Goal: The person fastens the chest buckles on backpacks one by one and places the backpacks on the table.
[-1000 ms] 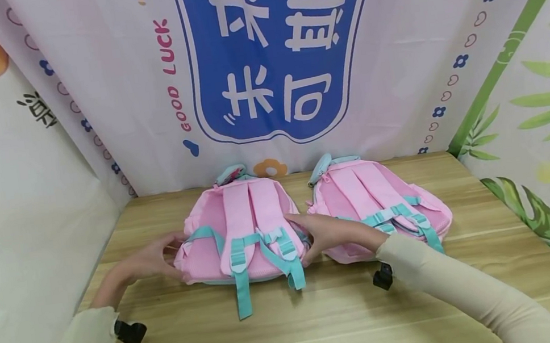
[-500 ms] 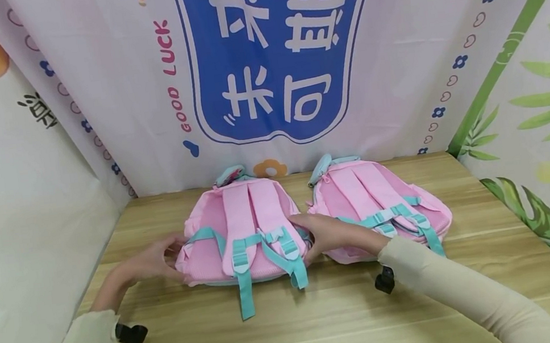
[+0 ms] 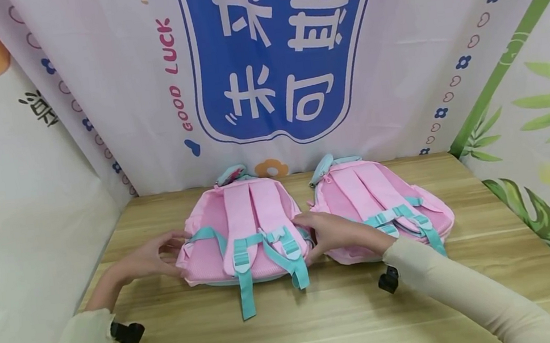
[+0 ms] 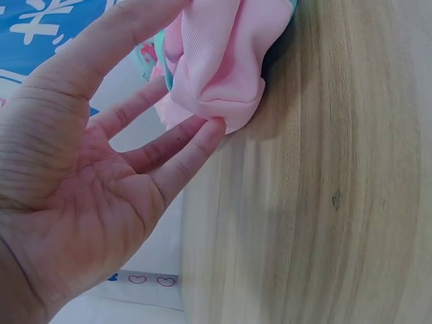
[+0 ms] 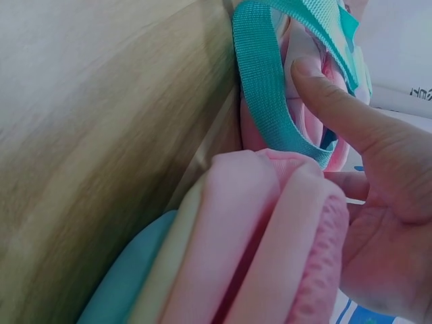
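Two pink backpacks with teal straps lie on a wooden table, shoulder straps facing up. My left hand [image 3: 149, 259] touches the outer side of the left backpack [image 3: 209, 262] with nearly straight, spread fingers. In the left wrist view, fingertips [image 4: 214, 128] meet a pink lower corner of this bag. At its opposite side is my right hand [image 3: 331, 230], between the two bags. Its extended thumb [image 5: 331, 94] lies against the left backpack beside a teal strap [image 5: 260, 74] in the right wrist view. The right backpack [image 3: 335, 201] sits close under that wrist, partly covered by it.
The wooden table [image 3: 275, 337] runs back to a printed cloth [image 3: 151, 169] hanging behind the bags. Cloth walls stand at left and right. Loose teal strap ends [image 3: 247, 301] trail from the left backpack toward the front.
The left backpack has shifted very slightly to the right, its hanging strap end with it. Both hands keep to its sides.
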Demonstrator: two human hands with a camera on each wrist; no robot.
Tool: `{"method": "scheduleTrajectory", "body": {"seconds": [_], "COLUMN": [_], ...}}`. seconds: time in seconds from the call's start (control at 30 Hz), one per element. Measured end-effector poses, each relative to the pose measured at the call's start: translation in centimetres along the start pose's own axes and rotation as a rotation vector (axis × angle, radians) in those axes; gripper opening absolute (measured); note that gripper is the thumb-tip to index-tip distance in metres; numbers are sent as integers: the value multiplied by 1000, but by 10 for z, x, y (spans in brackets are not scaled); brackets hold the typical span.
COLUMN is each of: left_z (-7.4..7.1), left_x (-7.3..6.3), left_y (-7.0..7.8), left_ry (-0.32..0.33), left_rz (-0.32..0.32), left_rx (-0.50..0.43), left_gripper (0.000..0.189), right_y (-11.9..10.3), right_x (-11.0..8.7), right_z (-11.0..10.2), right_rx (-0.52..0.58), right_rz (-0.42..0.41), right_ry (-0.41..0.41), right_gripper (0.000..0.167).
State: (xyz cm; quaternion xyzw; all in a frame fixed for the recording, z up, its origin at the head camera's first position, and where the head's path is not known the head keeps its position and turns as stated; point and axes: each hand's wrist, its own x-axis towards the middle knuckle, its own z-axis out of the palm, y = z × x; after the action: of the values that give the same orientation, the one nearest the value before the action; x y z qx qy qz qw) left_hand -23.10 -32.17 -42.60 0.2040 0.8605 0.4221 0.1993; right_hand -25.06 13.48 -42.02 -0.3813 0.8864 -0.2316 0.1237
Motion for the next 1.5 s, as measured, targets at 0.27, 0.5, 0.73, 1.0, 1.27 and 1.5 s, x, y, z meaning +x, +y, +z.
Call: {"method": "scheduleTrajectory", "body": {"seconds": [0.27,0.5,0.73,1.0,1.27,1.5], "left_z": [-2,2,13,38,75,97], "left_x": [1,9,28,53,75,92], "left_y": [5,25,54,92,120,131], "left_ry": [10,103,162,160,156,194], "left_rz": [1,-32,40,178,226,168], "left_rx": [46,104,168,206,202,310], "left_gripper": [74,72,67,58,59,57], "right_y": [0,-2,-1,-1,2,2], "right_x": [0,-2,-2,-2,-1,-2], "right_z": [-2,-3,-2,-2,1,0], "right_rx": [17,35,22,25,28,34], "right_rz": [3,34,29,30,21,25], "right_ry": [-3,-19,-19,-28,-28,-28], "right_gripper": [101,101,100,100,100,101]}}
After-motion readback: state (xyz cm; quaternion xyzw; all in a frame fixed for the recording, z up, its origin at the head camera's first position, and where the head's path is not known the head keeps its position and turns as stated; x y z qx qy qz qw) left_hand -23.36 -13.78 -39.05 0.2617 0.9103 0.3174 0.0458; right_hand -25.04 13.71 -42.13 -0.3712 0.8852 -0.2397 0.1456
